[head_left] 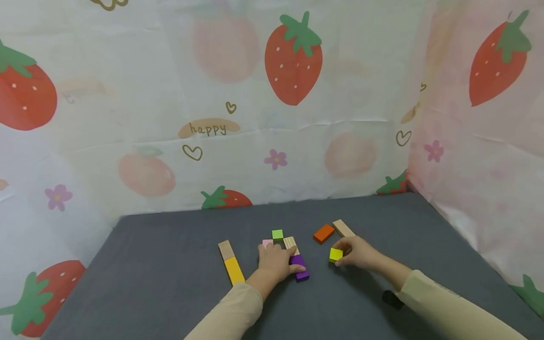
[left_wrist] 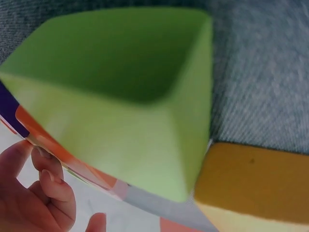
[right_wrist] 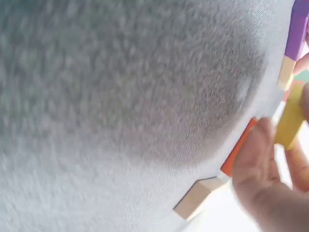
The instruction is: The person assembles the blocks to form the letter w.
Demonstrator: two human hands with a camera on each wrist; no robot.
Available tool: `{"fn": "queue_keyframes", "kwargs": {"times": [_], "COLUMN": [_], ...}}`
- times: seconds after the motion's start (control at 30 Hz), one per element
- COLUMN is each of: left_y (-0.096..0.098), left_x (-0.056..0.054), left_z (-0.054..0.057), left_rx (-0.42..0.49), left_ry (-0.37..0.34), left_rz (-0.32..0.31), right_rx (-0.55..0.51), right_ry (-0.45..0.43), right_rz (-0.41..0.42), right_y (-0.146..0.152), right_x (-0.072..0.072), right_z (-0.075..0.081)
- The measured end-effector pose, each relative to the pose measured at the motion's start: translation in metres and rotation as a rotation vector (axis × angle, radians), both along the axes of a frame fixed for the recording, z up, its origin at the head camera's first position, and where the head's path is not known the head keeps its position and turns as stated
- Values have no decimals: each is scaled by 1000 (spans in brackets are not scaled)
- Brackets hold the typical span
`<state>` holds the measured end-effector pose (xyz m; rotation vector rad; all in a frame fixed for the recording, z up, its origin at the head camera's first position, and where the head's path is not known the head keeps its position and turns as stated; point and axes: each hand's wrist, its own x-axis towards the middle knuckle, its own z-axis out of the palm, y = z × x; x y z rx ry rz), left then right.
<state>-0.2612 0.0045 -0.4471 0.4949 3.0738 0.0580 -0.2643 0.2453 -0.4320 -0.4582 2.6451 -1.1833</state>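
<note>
In the head view my right hand pinches a small yellow block between thumb and fingers, close over the dark cloth. The right wrist view shows the yellow block in those fingers too. My left hand rests palm down with its fingers spread over blocks. Its thumb lies on a purple block; its index fingertip is at the striped wooden block joined end to end with it. A pink block shows just past the other fingertips, with a light green block behind it.
An orange block and a plain wooden block lie beyond my right hand. Left of my left hand, a wooden block meets a yellow-orange block. A small black object is under the right forearm. Strawberry-print cloth hangs behind.
</note>
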Motion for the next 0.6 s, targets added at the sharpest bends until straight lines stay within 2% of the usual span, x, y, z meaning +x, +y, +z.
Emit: {"fn": "queue_keyframes", "kwargs": {"times": [0.13, 0.4, 0.6], "left_y": [1, 1, 0], "left_x": [1, 1, 2], "left_z": [2, 3, 6], "left_rx": [-13, 7, 21], "left_ry": [3, -15, -31], "left_rz": [6, 14, 2], "right_rx": [-61, -89, -52], "right_ry": [-66, -93, -104], "right_rz": [40, 140, 226], "right_y": [-4, -16, -25], "right_x": [4, 11, 11], "right_z": [-1, -7, -12]}}
